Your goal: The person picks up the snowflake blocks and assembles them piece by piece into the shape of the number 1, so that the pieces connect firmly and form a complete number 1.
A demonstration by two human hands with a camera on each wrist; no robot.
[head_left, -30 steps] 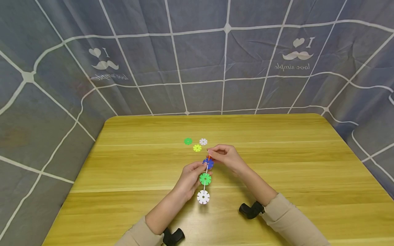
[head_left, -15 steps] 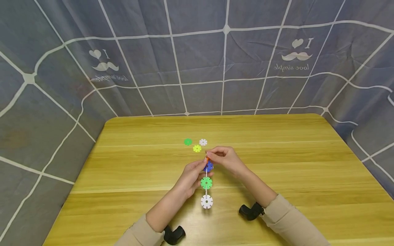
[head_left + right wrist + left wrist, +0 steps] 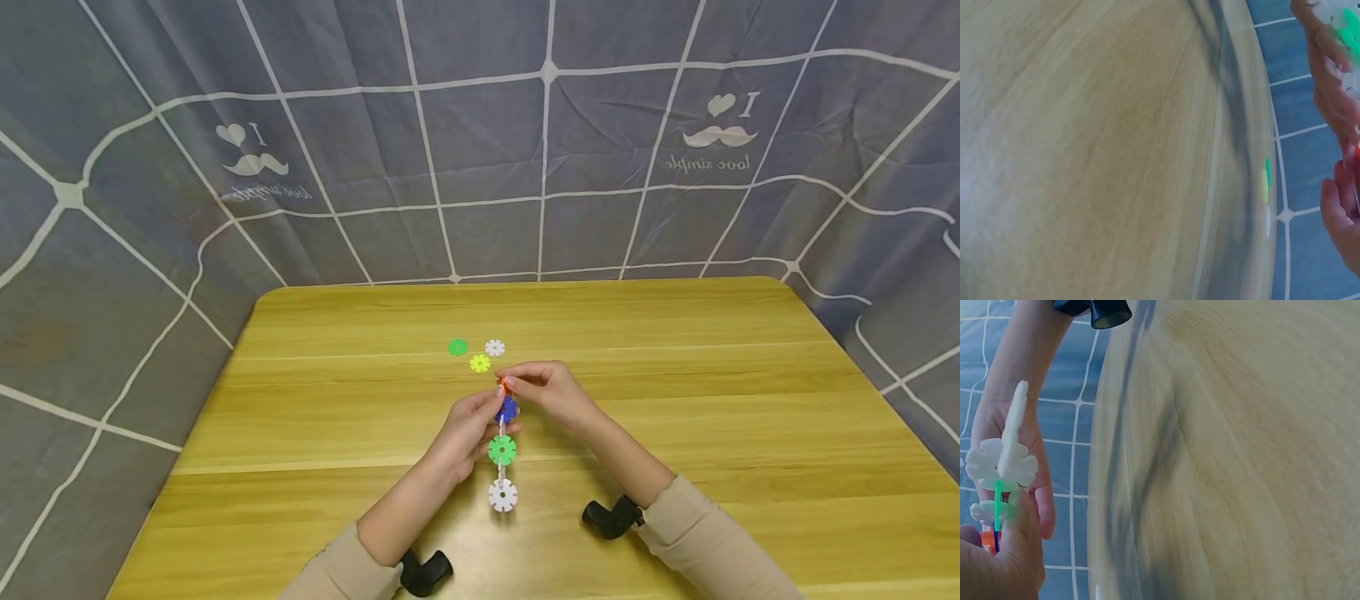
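My left hand (image 3: 461, 437) holds a chain of interlocked notched plastic discs near its far end, thumb by the blue disc (image 3: 507, 409). Toward me the chain runs through a green disc (image 3: 502, 450) to a white disc (image 3: 502, 495), with white pieces set edge-on between them. At the far end, an orange disc (image 3: 504, 383) is pinched by my right hand (image 3: 553, 393), its fingertips close to the left thumb. Fingers hide most of the orange disc, so its exact joint with the chain cannot be told. The left wrist view shows a white disc (image 3: 985, 464) close up.
Beyond the hands, a loose green disc (image 3: 457, 347), a white one (image 3: 495, 347) and a yellow one (image 3: 480, 363) lie flat on the wooden table (image 3: 300, 400). A grey gridded curtain (image 3: 487, 150) surrounds the table. Black devices (image 3: 611, 517) are at both wrists.
The chain has shifted slightly toward me and rightward. My left thumb has moved from the blue disc up to the orange disc, and the right fingertips have come closer to it.
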